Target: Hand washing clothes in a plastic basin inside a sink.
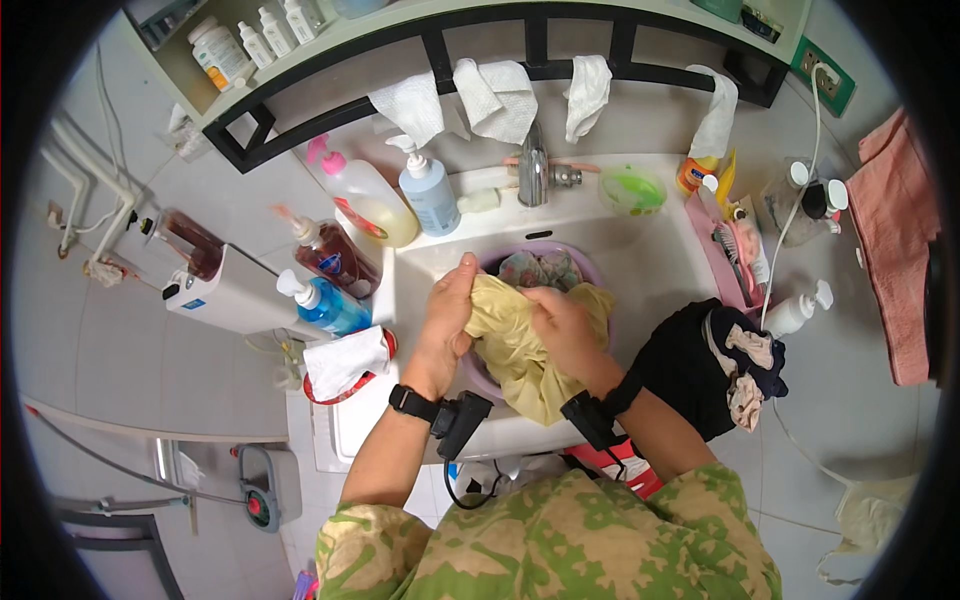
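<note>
A bunched yellow cloth garment (517,349) is stretched between my two hands over a purple plastic basin (581,255). My left hand (448,311) grips its upper left part, thumb pointing up. On the other side my right hand (566,330) has its fingers closed on the fabric. Folds of the garment hang down over the basin's near rim. Behind it, a floral-patterned cloth (544,268) lies in the basin. The basin stands in a white ceramic sink (652,259), below a chrome faucet (533,169). Much of the basin's inside is hidden by the yellow garment.
Pump bottles, among them a blue one (334,306) and a light blue one (429,191), line the sink's left and back. Dark clothes (675,367) hang over its right edge. A green soap dish (632,189) sits behind. White cloths (495,97) hang from the black rail (536,37).
</note>
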{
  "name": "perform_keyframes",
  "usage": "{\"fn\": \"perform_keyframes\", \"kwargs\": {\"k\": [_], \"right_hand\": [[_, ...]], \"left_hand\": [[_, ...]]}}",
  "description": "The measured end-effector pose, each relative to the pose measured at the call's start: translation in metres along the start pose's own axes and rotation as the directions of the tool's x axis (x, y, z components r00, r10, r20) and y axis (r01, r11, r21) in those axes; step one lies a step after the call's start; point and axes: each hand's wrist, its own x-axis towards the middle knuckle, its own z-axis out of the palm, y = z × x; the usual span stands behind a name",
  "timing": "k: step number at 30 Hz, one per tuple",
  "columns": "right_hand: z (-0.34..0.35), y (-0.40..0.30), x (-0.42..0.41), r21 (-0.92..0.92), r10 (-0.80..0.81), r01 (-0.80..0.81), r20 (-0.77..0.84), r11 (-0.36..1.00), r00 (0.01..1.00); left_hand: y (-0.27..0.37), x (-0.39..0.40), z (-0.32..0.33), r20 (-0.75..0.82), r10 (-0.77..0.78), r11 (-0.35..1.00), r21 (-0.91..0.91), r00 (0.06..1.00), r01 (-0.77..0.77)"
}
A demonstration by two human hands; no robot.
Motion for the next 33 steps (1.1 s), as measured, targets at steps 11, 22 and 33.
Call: {"fn": "perform_keyframes", "kwargs": {"k": [11,22,33], "right_hand": [[0.028,0.028,-0.001,-0.247,-0.236,0.236,0.033,0.940,0.971],[0.044,0.025,-0.021,0.836,0.770,-0.548,0.369,-0.032,0.519],[-0.015,-0.009,0.017,0.808,0.445,-0.461,0.282,0.367,0.850]], "left_hand": [[-0.046,-0.025,0.043,0.234,0.654,0.334,0.764,0.719,-0.553],[-0.056,-0.007,0.023,0.240,0.683,0.045,0.929,0.689,-0.368],[-0.039,-0.037,0.029,0.253,0.297,0.788,0.481,0.921,-0.386]]}}
